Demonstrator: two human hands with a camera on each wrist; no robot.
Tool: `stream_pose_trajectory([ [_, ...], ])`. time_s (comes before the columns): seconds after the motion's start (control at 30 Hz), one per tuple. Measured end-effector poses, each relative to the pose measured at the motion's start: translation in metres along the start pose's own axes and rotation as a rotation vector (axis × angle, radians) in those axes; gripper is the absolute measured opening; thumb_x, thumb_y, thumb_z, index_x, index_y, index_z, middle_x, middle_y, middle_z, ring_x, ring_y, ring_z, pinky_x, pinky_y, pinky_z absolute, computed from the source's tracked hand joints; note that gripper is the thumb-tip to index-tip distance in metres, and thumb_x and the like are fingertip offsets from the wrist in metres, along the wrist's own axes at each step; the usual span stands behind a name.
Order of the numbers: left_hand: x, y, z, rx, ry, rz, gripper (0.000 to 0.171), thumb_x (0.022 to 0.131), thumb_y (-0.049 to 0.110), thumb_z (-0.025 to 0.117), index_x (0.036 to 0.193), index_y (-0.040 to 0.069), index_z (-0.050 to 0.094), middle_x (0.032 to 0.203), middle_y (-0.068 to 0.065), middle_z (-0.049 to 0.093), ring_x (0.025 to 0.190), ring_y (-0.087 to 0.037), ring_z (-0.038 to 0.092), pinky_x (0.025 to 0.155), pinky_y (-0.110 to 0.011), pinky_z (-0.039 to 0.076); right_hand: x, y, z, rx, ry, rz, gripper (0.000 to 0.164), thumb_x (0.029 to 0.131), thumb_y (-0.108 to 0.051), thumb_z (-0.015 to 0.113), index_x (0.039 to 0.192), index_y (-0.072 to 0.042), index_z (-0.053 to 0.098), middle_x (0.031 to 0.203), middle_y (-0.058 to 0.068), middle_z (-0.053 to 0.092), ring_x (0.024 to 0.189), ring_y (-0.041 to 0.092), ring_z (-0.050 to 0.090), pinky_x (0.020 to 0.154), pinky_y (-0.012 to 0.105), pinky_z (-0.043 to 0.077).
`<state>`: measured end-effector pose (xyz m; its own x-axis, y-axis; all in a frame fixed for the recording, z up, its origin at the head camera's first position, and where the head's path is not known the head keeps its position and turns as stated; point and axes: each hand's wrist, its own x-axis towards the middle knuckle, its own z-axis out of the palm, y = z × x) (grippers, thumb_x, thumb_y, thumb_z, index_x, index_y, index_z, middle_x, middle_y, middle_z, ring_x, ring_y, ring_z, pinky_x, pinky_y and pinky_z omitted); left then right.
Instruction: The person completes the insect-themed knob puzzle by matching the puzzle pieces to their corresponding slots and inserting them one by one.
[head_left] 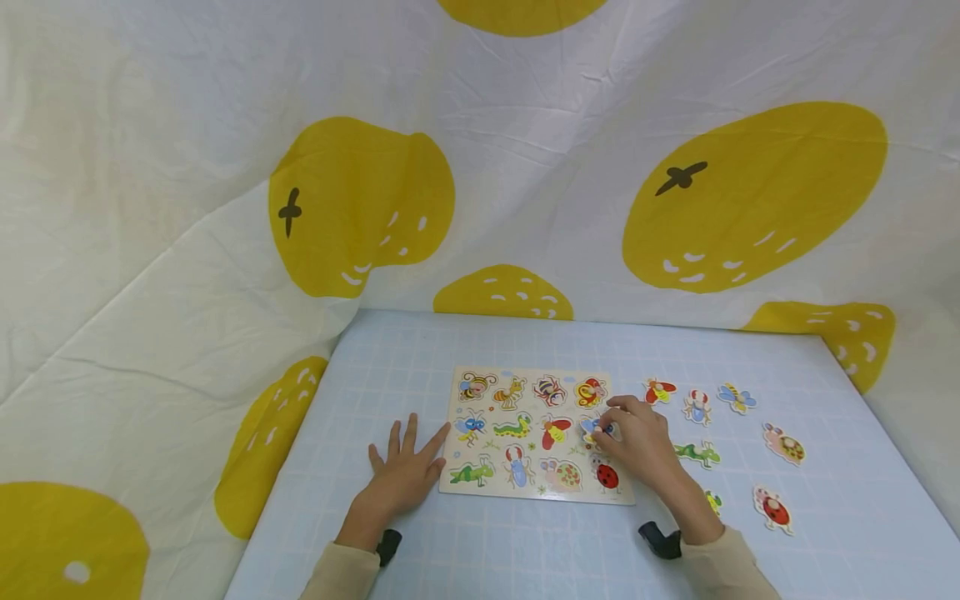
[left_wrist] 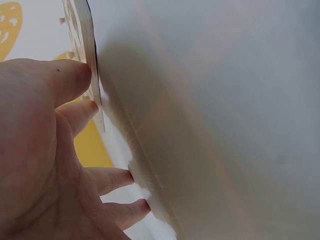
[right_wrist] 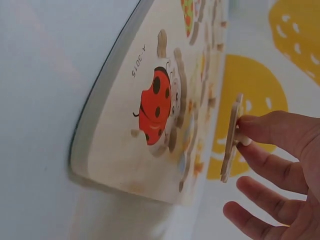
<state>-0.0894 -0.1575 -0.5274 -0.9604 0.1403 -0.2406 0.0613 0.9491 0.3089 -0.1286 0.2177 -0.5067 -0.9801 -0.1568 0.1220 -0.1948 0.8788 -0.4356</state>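
A wooden peg puzzle board (head_left: 528,495) printed with colourful insects lies on the table. My right hand (head_left: 641,440) pinches the small peg of a flat insect puzzle piece (right_wrist: 230,142) between thumb and forefinger. In the right wrist view this piece is edge-on above the board; from the head it shows blue, over the board's right side. Below it, a red ladybug picture (right_wrist: 156,107) shows in its recess near the corner. My left hand (head_left: 401,479) rests on the table with fingers spread, thumb and forefinger at the board's left edge.
Loose pieces lie right of the board: a red-and-yellow insect (head_left: 660,391), a red-horned beetle (head_left: 697,407), a blue-winged insect (head_left: 737,398), a green grasshopper (head_left: 699,453), a snail-like piece (head_left: 783,444) and a ladybug (head_left: 773,509). Another green piece (head_left: 713,502) is partly behind the right wrist. Patterned cloth (head_left: 540,167) hangs behind.
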Motion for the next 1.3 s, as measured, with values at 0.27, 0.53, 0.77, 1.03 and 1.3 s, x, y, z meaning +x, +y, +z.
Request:
stream_pose_trajectory([
  [0.27, 0.001, -0.001, 0.002, 0.006, -0.004, -0.006, 0.057, 0.103, 0.039, 0.054, 0.157, 0.033, 0.035, 0.164, -0.023, 0.008, 0.148, -0.05, -0.001, 0.103, -0.081, 0.0, 0.006, -0.014, 0.007, -0.006, -0.008, -0.064, 0.011, 0.083, -0.022, 0.082, 0.079, -0.018, 0.072, 0.129, 0.016, 0.058, 0.118, 0.039, 0.051, 0.099, 0.066, 0.032],
  [0.53, 0.001, -0.001, 0.002, -0.008, -0.013, -0.002, 0.057, 0.103, 0.039, 0.053, 0.157, 0.033, 0.035, 0.164, -0.023, 0.008, 0.148, -0.05, -0.002, 0.102, -0.081, 0.0, 0.014, -0.034, 0.014, -0.009, 0.006, -0.134, 0.015, 0.081, -0.023, 0.084, 0.077, -0.019, 0.07, 0.126, 0.013, 0.061, 0.118, 0.036, 0.052, 0.098, 0.065, 0.034],
  [0.77, 0.002, -0.001, 0.001, -0.01, -0.015, -0.004, 0.057, 0.103, 0.039, 0.053, 0.157, 0.033, 0.034, 0.165, -0.023, 0.007, 0.148, -0.05, -0.002, 0.103, -0.081, 0.0, 0.021, -0.047, 0.023, -0.007, 0.003, -0.187, 0.016, 0.081, -0.026, 0.084, 0.077, -0.02, 0.069, 0.126, 0.01, 0.062, 0.121, 0.033, 0.053, 0.099, 0.063, 0.035],
  [1.03, 0.004, -0.003, 0.005, 0.009, -0.004, -0.008, 0.058, 0.103, 0.041, 0.053, 0.157, 0.035, 0.034, 0.165, -0.022, 0.007, 0.148, -0.049, -0.002, 0.103, -0.08, 0.0, 0.028, -0.067, 0.03, 0.022, 0.004, -0.246, 0.017, 0.081, -0.022, 0.082, 0.075, -0.019, 0.066, 0.126, 0.013, 0.062, 0.117, 0.036, 0.056, 0.097, 0.065, 0.036],
  [1.3, 0.003, -0.002, 0.004, -0.001, -0.009, -0.011, 0.058, 0.103, 0.04, 0.053, 0.157, 0.034, 0.034, 0.165, -0.022, 0.006, 0.148, -0.049, -0.003, 0.104, -0.08, -0.001, 0.032, -0.083, 0.039, 0.039, -0.012, -0.29, 0.018, 0.081, -0.022, 0.08, 0.073, -0.021, 0.064, 0.122, 0.009, 0.063, 0.115, 0.035, 0.056, 0.096, 0.066, 0.037],
])
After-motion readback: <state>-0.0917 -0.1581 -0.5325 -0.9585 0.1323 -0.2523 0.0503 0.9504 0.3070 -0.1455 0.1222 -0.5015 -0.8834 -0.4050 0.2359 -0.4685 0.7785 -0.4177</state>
